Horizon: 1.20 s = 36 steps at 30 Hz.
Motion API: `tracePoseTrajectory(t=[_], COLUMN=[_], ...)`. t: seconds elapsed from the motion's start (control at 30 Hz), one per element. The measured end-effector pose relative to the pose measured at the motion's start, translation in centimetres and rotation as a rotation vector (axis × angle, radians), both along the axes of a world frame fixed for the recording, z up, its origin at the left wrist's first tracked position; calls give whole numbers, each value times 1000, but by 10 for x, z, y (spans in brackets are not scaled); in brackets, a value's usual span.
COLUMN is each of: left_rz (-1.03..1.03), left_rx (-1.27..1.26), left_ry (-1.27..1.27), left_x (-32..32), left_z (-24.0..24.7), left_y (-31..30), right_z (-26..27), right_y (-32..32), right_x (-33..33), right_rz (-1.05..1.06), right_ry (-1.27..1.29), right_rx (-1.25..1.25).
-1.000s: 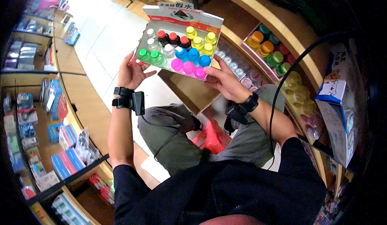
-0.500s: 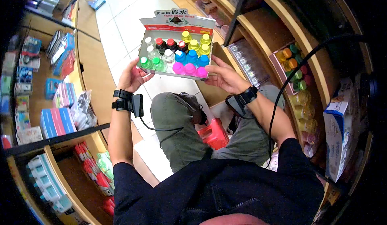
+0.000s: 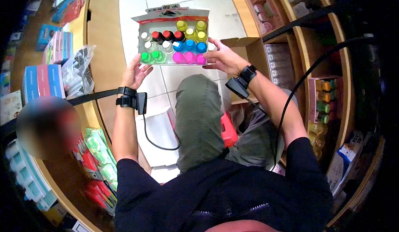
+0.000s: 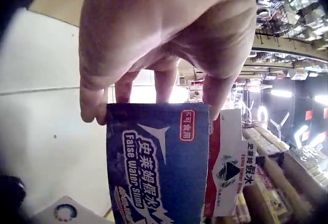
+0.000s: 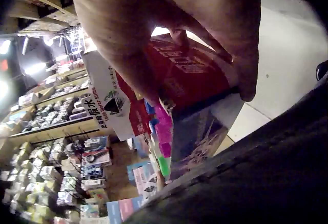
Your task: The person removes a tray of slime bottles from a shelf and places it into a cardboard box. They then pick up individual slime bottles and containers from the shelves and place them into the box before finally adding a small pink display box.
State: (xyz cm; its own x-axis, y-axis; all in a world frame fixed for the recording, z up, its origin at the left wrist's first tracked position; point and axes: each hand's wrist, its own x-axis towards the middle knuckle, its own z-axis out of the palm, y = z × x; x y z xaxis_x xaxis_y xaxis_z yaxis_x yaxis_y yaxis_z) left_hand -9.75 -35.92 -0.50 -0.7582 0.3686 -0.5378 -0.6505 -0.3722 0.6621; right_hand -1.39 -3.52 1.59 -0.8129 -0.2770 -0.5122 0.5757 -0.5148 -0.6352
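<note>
A display box (image 3: 183, 13) printed for slime, with a raised header card, holds several small bottles (image 3: 189, 45) with green, white, red, yellow, blue and pink caps. It is held up over the tiled floor, in front of the person's knees. My left hand (image 3: 136, 74) grips its left end; in the left wrist view the thumb and fingers span the blue printed side (image 4: 159, 157). At the opposite end, my right hand (image 3: 224, 58) holds the box, thumb by the pink caps. The right wrist view shows that hand's fingers around the red end panel (image 5: 189, 70).
An open cardboard carton (image 3: 249, 51) stands on the floor to the right. Stocked shelves line both sides, with orange and green jars (image 3: 324, 94) on the right. A red plastic object (image 3: 228, 130) sits between the legs. One black cable (image 3: 307, 65) loops beside the right arm.
The view has turned left, so the aisle floor now lies straight ahead. The display box, in both hands throughout, has moved from above the carton to over the tiles.
</note>
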Motion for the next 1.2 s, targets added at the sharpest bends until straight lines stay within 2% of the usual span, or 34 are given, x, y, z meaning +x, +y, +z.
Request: tracePoseTrajectory(t=[0.1,0.3,0.53,0.8,1.0,1.1,1.2], left_rz=[-47,19,65,-8,-22,-6,15], left_rx=[-71,-39,56,6,20,86,34], left_ry=[-46,-80,-171,-263,-318,-320,-338], left_x=[-1,14,45,41,30,26,21], left_z=[-30,-105,-179,-214,-240,-249,-248], left_y=[-28,-50,-46,-19,-18,-17,-14], right_z=[-27,-94,-176,-228,-262,-249,-245], right_y=[-15,-45,-53,-52,-56,-56,-57], right_x=[-18,-26,-28,0,-4,-9,-11], right_rz=[79,15,47,-134,-176,-170,-224], right_ry=[-51,-205,-397,-502,-532,-601,-603], right_rx=[14,-12,140,233,277,321,331])
